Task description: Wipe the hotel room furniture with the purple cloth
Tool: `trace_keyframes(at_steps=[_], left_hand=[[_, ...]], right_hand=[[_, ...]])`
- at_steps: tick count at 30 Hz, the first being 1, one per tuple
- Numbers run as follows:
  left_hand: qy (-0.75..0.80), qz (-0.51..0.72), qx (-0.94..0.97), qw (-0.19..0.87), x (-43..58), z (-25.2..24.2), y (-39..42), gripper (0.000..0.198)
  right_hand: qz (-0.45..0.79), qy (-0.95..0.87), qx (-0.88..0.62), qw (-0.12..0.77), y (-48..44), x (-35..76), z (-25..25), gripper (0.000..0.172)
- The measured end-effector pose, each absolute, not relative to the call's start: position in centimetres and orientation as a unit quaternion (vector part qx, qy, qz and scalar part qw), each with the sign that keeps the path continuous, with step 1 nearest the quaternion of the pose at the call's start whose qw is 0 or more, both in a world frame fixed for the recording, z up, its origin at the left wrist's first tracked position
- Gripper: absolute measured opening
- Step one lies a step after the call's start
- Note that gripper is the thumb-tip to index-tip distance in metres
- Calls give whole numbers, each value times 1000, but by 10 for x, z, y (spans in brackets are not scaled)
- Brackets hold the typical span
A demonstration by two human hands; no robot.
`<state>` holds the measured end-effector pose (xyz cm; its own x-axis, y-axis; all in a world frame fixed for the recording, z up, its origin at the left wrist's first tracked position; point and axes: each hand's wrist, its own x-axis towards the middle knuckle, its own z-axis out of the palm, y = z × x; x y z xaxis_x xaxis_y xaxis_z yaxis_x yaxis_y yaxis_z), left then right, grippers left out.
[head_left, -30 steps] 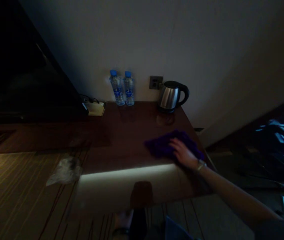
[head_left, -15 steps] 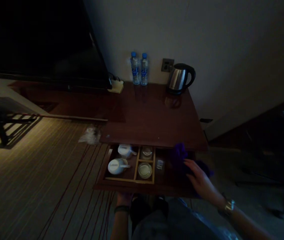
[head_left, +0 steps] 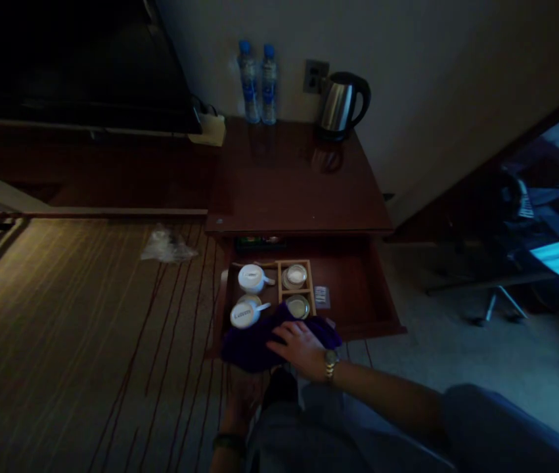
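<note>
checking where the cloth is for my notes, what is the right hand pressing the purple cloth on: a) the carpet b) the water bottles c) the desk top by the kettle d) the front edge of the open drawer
d: the right hand lies flat on the purple cloth, which is draped over the front edge of the open drawer, just in front of the cups.

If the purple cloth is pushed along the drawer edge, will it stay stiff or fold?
The purple cloth probably folds and bunches: it already lies rumpled under the right hand. It looks soft and light, draping over the front edge of the drawer. Pushed further, it may snag the nearest cup.
</note>
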<state>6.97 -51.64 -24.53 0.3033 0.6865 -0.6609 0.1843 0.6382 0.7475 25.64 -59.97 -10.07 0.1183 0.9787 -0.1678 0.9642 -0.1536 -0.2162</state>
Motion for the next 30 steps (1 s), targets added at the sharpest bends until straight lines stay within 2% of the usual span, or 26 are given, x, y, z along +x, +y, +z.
trace_keyframes(at_steps=[4, 6, 8, 12, 14, 17, 19, 22, 24, 28, 30], left_hand=[[590, 52, 270, 759, 12, -250, -500, 22], [580, 29, 281, 764, -2, -247, -488, 16], [567, 38, 337, 750, -6, -239, -477, 18], [528, 57, 480, 699, 18, -200, -462, 49], [467, 64, 565, 677, 49, -169, -458, 56], [330, 96, 709, 616, 118, -124, -462, 48], [233, 114, 806, 532, 171, -107, -470, 44], [144, 83, 908, 384, 235, -104, -484, 50], [132, 46, 930, 340, 255, -109, -490, 48], [139, 19, 938, 317, 258, -109, -482, 30], [165, 26, 939, 300, 264, -102, -464, 31]], right_hand=[[129, -502, -851, -81, -722, 308, -71, 51], [108, -439, -883, -124, -774, 332, -57, 60], [97, -406, -898, -140, -814, 355, -43, 63], [24, -319, -947, -6, -839, 405, -18, 52], [-42, -257, -964, 58, -822, 435, -17, 52], [-64, -223, -969, 90, -777, 471, -42, 55], [-40, -219, -969, 104, -755, 475, -68, 54], [10, -216, -968, 129, -762, 445, -101, 60], [60, -229, -958, 161, -792, 416, -114, 62], [166, -251, -929, 214, -852, 391, -102, 50], [163, -253, -924, 236, -853, 402, -82, 43]])
